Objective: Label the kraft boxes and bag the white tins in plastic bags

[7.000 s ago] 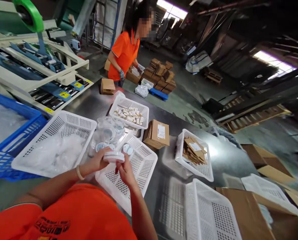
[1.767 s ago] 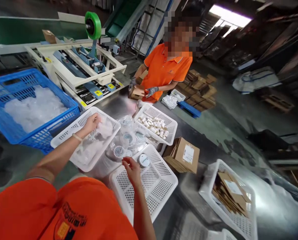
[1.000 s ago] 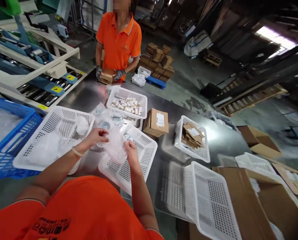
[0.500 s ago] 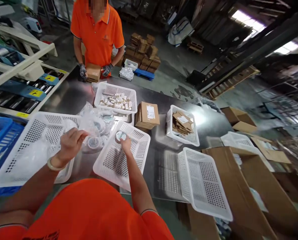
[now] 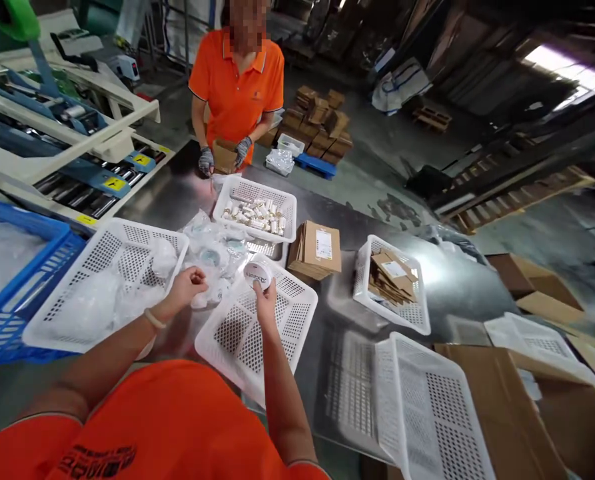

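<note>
My right hand (image 5: 266, 300) grips a round white cap (image 5: 258, 274) with dark lettering on its face, thumb on the near edge. It is held above a white perforated basket (image 5: 304, 303) whose visible floor is bare. My left hand (image 5: 188, 288) is closed, with fingers curled together beside a pile of clear plastic bags (image 5: 212, 250); whether it pinches anything is hidden. Round pale pieces show through those bags. Left of that hand stands another white basket (image 5: 40, 320) with white, cloudy plastic-wrapped items (image 5: 94, 300) in it.
Beyond the bags sits a basket (image 5: 220, 207) of small white cylinders (image 5: 257, 215). Flat cardboard (image 5: 314, 250) is stacked beside it. More baskets (image 5: 424, 323) and an open carton (image 5: 502, 400) stand right. Across the metal table (image 5: 337, 213), a gloved co-worker (image 5: 237, 87) holds a brown box (image 5: 224, 157).
My right hand has lifted the cap nearer and turned its face up. The left hand has lowered toward the bags. My view has swung left, and the co-worker's box has tilted.
</note>
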Motion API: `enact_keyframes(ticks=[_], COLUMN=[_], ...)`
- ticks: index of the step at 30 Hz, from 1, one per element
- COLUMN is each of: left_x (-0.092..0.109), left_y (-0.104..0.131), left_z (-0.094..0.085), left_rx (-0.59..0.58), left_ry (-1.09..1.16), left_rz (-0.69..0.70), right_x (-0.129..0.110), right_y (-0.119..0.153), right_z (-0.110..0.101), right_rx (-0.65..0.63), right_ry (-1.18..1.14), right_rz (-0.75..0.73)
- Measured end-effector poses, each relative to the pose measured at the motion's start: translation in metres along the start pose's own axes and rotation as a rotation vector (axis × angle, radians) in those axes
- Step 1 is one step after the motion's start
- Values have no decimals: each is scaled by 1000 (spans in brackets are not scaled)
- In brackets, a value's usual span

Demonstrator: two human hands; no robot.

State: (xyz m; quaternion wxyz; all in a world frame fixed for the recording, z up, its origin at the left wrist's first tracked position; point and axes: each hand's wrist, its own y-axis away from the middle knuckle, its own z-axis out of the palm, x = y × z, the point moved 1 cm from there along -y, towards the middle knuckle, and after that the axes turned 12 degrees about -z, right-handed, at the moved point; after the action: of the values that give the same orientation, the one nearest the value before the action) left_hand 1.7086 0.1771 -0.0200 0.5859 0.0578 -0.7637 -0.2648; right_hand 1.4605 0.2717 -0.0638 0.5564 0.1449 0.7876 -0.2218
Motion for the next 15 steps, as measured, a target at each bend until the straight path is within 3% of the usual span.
enact_keyframes(ticks=[3, 6, 10, 15], left_x=[3, 5, 6, 5], left_y=[5, 9, 13, 27], left_z=[14, 19, 5, 2], left_rx=[-114, -103, 60, 188], left_ry=[175, 81, -235, -761], left_rz=[-45, 123, 366, 547], right_x=[-35, -51, -52, -70], right_y=[27, 41, 37, 34], right_z=[23, 44, 37, 21], right_rx=[-142, -351, -396, -577], right_ry=[-429, -485, -150, 563], right_rz=[-15, 64, 123, -66])
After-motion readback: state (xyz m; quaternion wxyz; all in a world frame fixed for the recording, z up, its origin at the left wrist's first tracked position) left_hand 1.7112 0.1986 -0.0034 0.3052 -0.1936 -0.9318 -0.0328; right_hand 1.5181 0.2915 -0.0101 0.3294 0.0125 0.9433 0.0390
